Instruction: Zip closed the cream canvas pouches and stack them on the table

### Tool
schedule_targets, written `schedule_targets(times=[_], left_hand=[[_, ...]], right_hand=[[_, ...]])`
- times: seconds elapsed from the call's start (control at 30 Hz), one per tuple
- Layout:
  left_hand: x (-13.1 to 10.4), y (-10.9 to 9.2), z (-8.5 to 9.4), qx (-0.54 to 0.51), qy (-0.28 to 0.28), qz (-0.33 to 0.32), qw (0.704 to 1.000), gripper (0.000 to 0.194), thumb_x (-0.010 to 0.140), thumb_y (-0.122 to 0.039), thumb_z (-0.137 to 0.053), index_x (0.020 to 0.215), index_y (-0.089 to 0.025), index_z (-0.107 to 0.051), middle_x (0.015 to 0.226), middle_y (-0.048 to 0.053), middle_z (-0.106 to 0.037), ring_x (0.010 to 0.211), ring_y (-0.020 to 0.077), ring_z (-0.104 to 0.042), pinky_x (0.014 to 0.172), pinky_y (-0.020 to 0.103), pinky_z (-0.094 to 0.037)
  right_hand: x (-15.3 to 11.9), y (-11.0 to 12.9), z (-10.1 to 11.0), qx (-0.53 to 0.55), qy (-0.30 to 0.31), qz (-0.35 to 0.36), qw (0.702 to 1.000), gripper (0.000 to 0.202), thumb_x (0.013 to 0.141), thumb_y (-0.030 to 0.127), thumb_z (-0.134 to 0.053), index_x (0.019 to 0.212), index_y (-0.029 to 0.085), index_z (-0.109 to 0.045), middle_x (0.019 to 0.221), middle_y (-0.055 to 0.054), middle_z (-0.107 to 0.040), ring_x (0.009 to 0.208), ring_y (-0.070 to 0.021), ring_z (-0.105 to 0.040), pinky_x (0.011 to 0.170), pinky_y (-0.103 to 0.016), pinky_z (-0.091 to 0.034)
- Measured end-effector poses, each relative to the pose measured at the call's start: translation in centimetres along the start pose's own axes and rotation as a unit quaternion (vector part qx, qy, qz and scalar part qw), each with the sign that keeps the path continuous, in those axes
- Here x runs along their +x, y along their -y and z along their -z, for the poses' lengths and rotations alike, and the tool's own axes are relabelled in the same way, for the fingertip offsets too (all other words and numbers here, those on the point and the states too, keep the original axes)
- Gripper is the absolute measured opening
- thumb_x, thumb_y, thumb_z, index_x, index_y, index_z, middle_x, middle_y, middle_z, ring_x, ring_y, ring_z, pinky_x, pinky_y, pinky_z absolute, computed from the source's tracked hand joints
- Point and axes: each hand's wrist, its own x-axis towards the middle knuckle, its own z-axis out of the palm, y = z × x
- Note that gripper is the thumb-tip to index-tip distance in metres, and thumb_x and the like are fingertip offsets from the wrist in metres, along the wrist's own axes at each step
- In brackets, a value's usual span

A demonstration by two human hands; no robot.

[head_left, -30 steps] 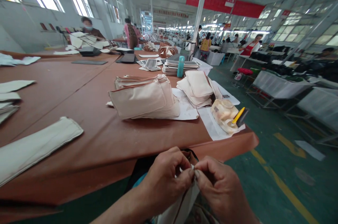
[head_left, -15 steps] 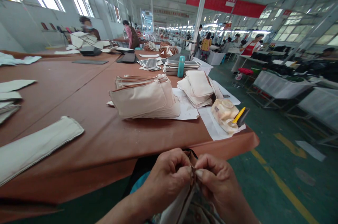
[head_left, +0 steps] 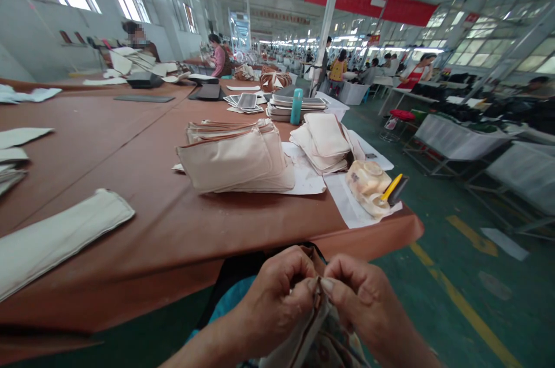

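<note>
Low in the head view, my left hand [head_left: 286, 290] and my right hand [head_left: 358, 287] meet just off the table's front edge. Both pinch the brown edge of a cream fabric piece [head_left: 299, 330], thumbs and forefingers nearly touching. Below the fingers the piece hangs over my lap, and much of it is hidden by my hands. Beyond them, on the brown-covered table [head_left: 182, 229], lies a stack of cream sewn panels [head_left: 234, 159]. A second stack of cream pieces [head_left: 323, 139] sits to its right.
Near the right corner stand a stained plastic container [head_left: 367, 183] and a yellow-handled brush [head_left: 392, 188]. A teal bottle [head_left: 296, 106] is upright farther back. One long cream piece [head_left: 65, 240] lies at left. Several people work beyond; white bins [head_left: 459, 139] stand at right.
My hands keep their pinch on the fabric piece and have shifted very slightly. The whole view has moved a little. A background person in pink stands slightly differently.
</note>
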Motion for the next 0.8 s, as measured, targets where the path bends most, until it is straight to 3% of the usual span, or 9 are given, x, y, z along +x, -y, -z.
schedule_targets(times=[0.1, 0.2, 0.3, 0.4, 0.5, 0.6, 0.67, 0.8], left_hand=[[0.0, -0.3, -0.1, 0.019, -0.006, -0.010, 1.000, 0.017, 0.086, -0.019, -0.054, 0.070, -0.014, -0.054, 0.076, 0.002, -0.054, 0.071, 0.0132, -0.048, 0.065, 0.023, -0.039], [0.0, 0.0, -0.1, -0.022, 0.016, 0.013, 1.000, 0.014, 0.087, -0.018, -0.052, 0.073, -0.015, -0.053, 0.075, 0.000, -0.055, 0.068, 0.0121, -0.048, 0.063, 0.022, -0.040], [0.1, 0.5, 0.0, -0.032, 0.028, 0.029, 0.999, 0.014, 0.088, -0.017, -0.049, 0.075, -0.016, -0.053, 0.073, 0.000, -0.056, 0.066, 0.0116, -0.049, 0.061, 0.021, -0.041], [-0.2, 0.4, 0.2, 0.061, -0.053, -0.015, 0.997, 0.013, 0.086, -0.013, -0.052, 0.074, -0.015, -0.055, 0.075, 0.001, -0.057, 0.068, 0.0121, -0.052, 0.061, 0.021, -0.041], [-1.0, -0.5, 0.3, 0.172, -0.128, -0.156, 0.964, 0.011, 0.085, -0.008, -0.053, 0.079, -0.015, -0.059, 0.080, 0.003, -0.058, 0.072, 0.0126, -0.054, 0.064, 0.021, -0.043], [-1.7, -1.4, 0.3, 0.284, -0.119, -0.266, 0.913, 0.016, 0.085, -0.004, -0.051, 0.087, -0.015, -0.063, 0.082, 0.005, -0.059, 0.074, 0.0146, -0.053, 0.066, 0.023, -0.044], [-1.9, -1.7, 0.1, 0.350, -0.105, -0.279, 0.888, 0.017, 0.086, -0.005, -0.050, 0.088, -0.015, -0.063, 0.080, 0.006, -0.059, 0.073, 0.0164, -0.052, 0.064, 0.025, -0.044], [-1.9, -1.6, -0.1, 0.422, -0.113, -0.248, 0.864, 0.016, 0.090, -0.010, -0.048, 0.084, -0.016, -0.061, 0.079, 0.006, -0.057, 0.072, 0.0180, -0.051, 0.061, 0.027, -0.044]], right_hand=[[0.2, -0.2, 0.3, -0.004, 0.026, -0.018, 0.999, 0.021, 0.081, 0.032, -0.059, 0.068, 0.016, -0.055, 0.047, 0.007, -0.044, 0.038, -0.0063, -0.038, 0.038, -0.017, -0.029], [0.5, -1.0, 0.2, 0.093, 0.060, -0.054, 0.992, 0.018, 0.079, 0.031, -0.059, 0.071, 0.016, -0.055, 0.043, 0.009, -0.044, 0.034, -0.0047, -0.034, 0.035, -0.015, -0.024], [0.6, -1.8, -0.3, 0.187, 0.044, -0.076, 0.978, 0.021, 0.077, 0.033, -0.063, 0.069, 0.016, -0.054, 0.043, 0.008, -0.046, 0.031, -0.0029, -0.030, 0.033, -0.014, -0.021], [0.7, -1.8, -0.7, 0.217, 0.015, -0.088, 0.972, 0.026, 0.074, 0.036, -0.069, 0.068, 0.015, -0.056, 0.048, 0.006, -0.052, 0.031, -0.0026, -0.035, 0.032, -0.014, -0.022], [0.9, -1.5, -0.8, 0.206, -0.004, -0.081, 0.975, 0.027, 0.073, 0.037, -0.071, 0.067, 0.014, -0.057, 0.047, 0.006, -0.052, 0.032, -0.0034, -0.038, 0.034, -0.014, -0.024], [0.9, -1.3, -0.9, 0.177, -0.010, -0.079, 0.981, 0.025, 0.076, 0.036, -0.068, 0.067, 0.015, -0.057, 0.041, 0.007, -0.048, 0.032, -0.0047, -0.037, 0.035, -0.015, -0.025], [0.9, -1.1, -1.1, 0.155, -0.018, -0.085, 0.984, 0.024, 0.077, 0.035, -0.065, 0.067, 0.016, -0.055, 0.039, 0.007, -0.047, 0.032, -0.0055, -0.037, 0.035, -0.015, -0.025], [0.6, -0.6, -1.6, 0.099, -0.045, -0.072, 0.991, 0.022, 0.076, 0.035, -0.064, 0.068, 0.016, -0.056, 0.041, 0.007, -0.047, 0.034, -0.0065, -0.038, 0.036, -0.016, -0.027]])
